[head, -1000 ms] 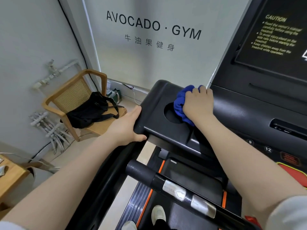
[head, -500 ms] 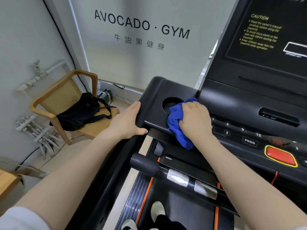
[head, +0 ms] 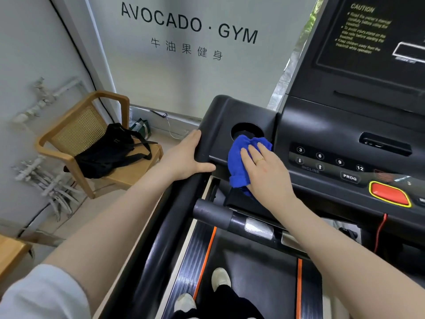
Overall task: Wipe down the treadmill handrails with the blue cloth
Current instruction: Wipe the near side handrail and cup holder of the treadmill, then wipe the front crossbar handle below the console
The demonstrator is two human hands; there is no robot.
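Pressing flat-fingered, the blue cloth [head: 239, 162] is pinned by the right hand [head: 266, 171] below the cup recess; the left hand [head: 184, 157] clasps the handrail [head: 161, 226], seemingly wiped next.

Console wall [head: 322, 134] blocks rightward; handrail [head: 161, 226] lies free.

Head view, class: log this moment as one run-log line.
right hand: presses blue cloth on console tray by cup holder | left hand: grips tray edge | handrail: untouched
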